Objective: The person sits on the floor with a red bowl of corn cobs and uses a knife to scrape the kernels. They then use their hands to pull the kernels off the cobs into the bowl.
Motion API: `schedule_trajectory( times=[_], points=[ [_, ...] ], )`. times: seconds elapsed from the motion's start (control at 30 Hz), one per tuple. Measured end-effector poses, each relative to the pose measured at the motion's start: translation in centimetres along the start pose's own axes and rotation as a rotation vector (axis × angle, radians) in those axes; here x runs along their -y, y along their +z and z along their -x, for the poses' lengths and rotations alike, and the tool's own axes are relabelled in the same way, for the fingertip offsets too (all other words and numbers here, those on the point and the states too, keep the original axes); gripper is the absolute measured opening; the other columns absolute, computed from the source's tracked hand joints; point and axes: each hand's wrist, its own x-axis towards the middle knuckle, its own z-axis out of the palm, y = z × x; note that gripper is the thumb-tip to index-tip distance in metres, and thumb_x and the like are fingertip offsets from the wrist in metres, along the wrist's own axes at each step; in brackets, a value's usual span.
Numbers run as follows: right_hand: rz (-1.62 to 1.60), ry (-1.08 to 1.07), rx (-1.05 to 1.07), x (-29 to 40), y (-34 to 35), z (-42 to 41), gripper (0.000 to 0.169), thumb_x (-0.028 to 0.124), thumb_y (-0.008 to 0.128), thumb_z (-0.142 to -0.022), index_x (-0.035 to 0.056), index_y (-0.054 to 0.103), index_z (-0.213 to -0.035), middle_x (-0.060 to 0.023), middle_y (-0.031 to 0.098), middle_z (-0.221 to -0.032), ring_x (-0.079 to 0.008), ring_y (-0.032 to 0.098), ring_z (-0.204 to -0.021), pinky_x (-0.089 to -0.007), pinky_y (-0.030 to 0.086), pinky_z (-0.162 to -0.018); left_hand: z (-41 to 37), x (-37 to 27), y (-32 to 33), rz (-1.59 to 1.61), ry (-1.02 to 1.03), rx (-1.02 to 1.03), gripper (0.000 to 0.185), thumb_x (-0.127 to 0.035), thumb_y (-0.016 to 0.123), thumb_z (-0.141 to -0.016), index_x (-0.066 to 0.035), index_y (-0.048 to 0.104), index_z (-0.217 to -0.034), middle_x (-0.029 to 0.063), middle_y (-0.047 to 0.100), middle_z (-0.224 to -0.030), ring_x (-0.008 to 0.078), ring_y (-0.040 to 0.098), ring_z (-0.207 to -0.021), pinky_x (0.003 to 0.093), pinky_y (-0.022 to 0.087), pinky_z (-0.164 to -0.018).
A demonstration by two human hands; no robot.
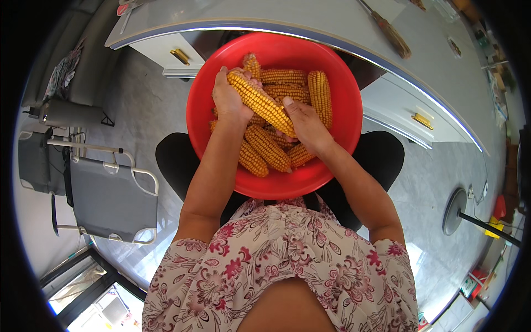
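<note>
A dried ear of yellow corn [262, 101] lies slantwise between my hands, above a red plastic basin [265, 189]. My left hand [230, 97] grips its upper left end, the fingers partly hidden behind the ear. At the lower right end, my right hand [306, 124] holds it with the thumb on the kernels. Several more ears rest in the basin: one stands along the right side [320, 97], another lies near the front [267, 148], and others are stacked beneath my hands. The basin sits at my lap, between my black-clad knees.
A grey-topped table [290, 14] with white drawers [161, 54] curves across in front, a small broom [392, 35] on it. Left are a grey folding chair [116, 199] and a dark sofa [89, 62]. At right stands a round black base with a pole [454, 211].
</note>
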Motion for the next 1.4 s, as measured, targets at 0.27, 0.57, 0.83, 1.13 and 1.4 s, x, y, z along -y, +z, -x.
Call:
schedule_trajectory(
  times=[0.27, 0.57, 0.83, 1.13, 1.4],
  points=[
    [0.156, -0.094, 0.105, 1.4, -0.9, 0.6, 0.046, 0.045, 0.043, -0.094, 0.0009, 0.055, -0.096, -0.0028, 0.054, -0.070, -0.0071, 0.049, -0.056, -0.0208, 0.043, -0.051, -1.0, -1.6, -0.9, 0.148, 0.013, -0.059, 0.034, -0.035, 0.031, -0.091, -0.006, 0.044, -0.081, 0.0086, 0.047, -0.076, 0.0223, 0.047, -0.066, 0.0378, 0.044, -0.063],
    [0.106, -0.131, 0.004, -0.1, -0.4, 0.3, 0.036, 0.040, 0.044, -0.095, 0.0068, 0.051, -0.107, 0.0017, 0.051, -0.085, -0.0066, 0.049, -0.074, -0.0241, 0.048, -0.063, -1.0, -1.3, -1.0, 0.137, -0.022, -0.024, 0.034, -0.035, 0.031, -0.091, -0.005, 0.044, -0.081, 0.0089, 0.047, -0.074, 0.0228, 0.046, -0.065, 0.0385, 0.044, -0.064],
    [0.036, -0.035, 0.001, 0.7, -0.5, 0.5, 0.034, 0.036, 0.041, -0.096, 0.0054, 0.052, -0.103, 0.0002, 0.054, -0.078, -0.0055, 0.049, -0.063, -0.0186, 0.041, -0.052, -0.6, -1.2, -0.4, 0.069, 0.013, -0.050, 0.036, -0.037, 0.030, -0.092, -0.006, 0.044, -0.080, 0.0072, 0.046, -0.071, 0.0218, 0.045, -0.063, 0.0374, 0.043, -0.064],
    [-0.007, -0.136, 0.017, -0.3, 0.1, -0.1, 0.034, 0.034, 0.040, -0.097, 0.0036, 0.053, -0.093, -0.0001, 0.051, -0.072, -0.0057, 0.050, -0.062, -0.0209, 0.044, -0.050, -0.8, -0.7, -0.7, 0.098, -0.040, 0.012, 0.034, -0.033, 0.031, -0.091, -0.005, 0.046, -0.081, 0.0094, 0.049, -0.074, 0.0233, 0.048, -0.065, 0.0387, 0.044, -0.066],
    [0.111, -0.134, 0.035, 0.0, -0.6, -0.2, 0.035, 0.036, 0.044, -0.096, 0.0032, 0.053, -0.090, -0.0016, 0.053, -0.074, -0.0061, 0.052, -0.071, -0.0228, 0.045, -0.052, -0.5, -0.7, -0.6, 0.065, -0.010, 0.003, 0.034, -0.033, 0.030, -0.092, -0.005, 0.046, -0.082, 0.0087, 0.049, -0.072, 0.0234, 0.047, -0.064, 0.0399, 0.044, -0.065]
  ],
)
